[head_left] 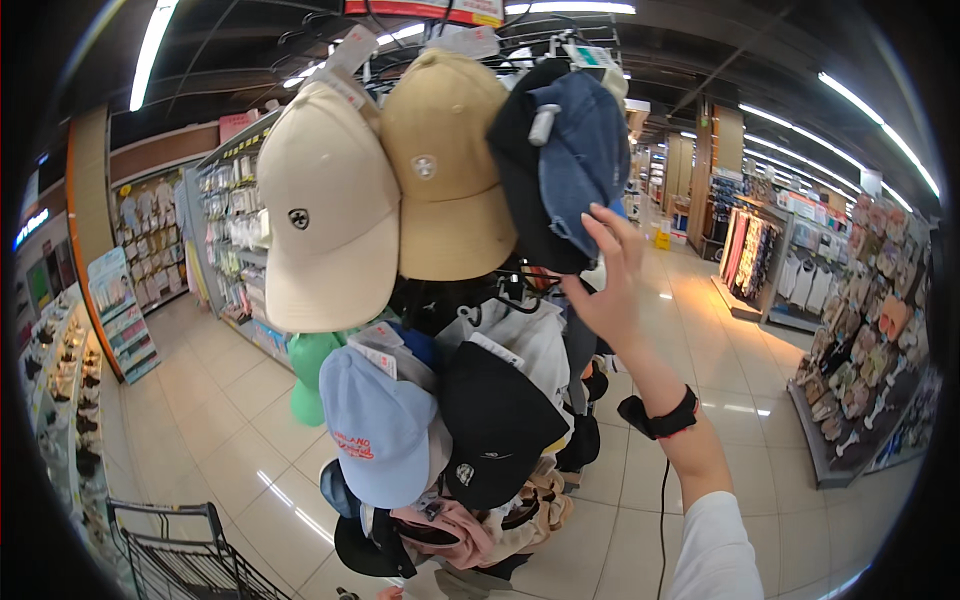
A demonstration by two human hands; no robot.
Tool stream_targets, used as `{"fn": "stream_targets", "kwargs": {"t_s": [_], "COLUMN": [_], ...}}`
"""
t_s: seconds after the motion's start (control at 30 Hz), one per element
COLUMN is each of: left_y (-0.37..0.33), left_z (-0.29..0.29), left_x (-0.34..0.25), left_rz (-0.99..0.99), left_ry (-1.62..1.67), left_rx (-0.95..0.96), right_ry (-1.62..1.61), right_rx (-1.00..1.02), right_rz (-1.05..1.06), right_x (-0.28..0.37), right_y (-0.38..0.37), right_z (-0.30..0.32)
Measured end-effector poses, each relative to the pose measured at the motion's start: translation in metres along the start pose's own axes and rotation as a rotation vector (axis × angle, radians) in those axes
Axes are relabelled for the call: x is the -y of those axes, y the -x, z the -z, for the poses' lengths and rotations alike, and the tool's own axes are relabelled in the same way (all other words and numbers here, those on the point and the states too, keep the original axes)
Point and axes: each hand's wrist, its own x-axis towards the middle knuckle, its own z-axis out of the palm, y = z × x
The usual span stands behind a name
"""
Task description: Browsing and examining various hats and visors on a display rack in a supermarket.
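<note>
One hand in my view — right hand (608, 285), fingers spread open, touching the denim-blue cap (580, 165) hanging top right on the cap rack (470, 300); cap not yet lifted off; left hand unseen; beige cap (325, 215) untouched.

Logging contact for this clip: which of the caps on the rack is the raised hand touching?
The right hand touches the blue denim cap at the top right; the cream cap and tan cap hang untouched.

Your right hand (608, 285), fingers spread, touches the dark blue denim cap (578, 165) hanging beside a tan cotton cap (447, 170) on the hat rack (520, 285).
</note>
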Motion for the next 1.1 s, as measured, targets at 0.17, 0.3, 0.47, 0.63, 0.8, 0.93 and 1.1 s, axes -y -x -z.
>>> {"fn": "stream_targets", "kwargs": {"t_s": [0.17, 0.3, 0.47, 0.63, 0.8, 0.93, 1.1], "left_y": [0.008, 0.002, -0.015, -0.039, -0.059, -0.066, -0.067], "left_z": [0.007, 0.031, 0.049, 0.05, 0.048, 0.047, 0.043], "left_x": [0.021, 0.008, 0.024, 0.023, 0.009, 0.006, 0.015], "left_rz": [-0.054, 0.044, 0.078, 0.034, 0.01, -0.063, -0.106], "left_ry": [0.007, -0.011, -0.02, -0.11, -0.065, -0.032, -0.164], "left_rx": [-0.09, -0.053, 0.016, 0.098, 0.188, 0.245, 0.279], "right_ry": [-0.111, -0.026, -0.093, -0.175, -0.182, -0.435, -0.58], "right_rx": [0.096, 0.009, -0.334, -0.365, -0.359, -0.311, -0.206], "right_rz": [0.065, 0.031, -0.449, -0.47, -0.517, -0.786, -0.843], "right_x": [-0.002, -0.019, -0.041, -0.037, -0.04, -0.071, -0.108], "right_y": [-0.022, -0.025, -0.047, -0.06, -0.071, -0.107, -0.112], "right_z": [0.018, 0.027, 0.066, 0.086, 0.092, 0.12, 0.144]}}
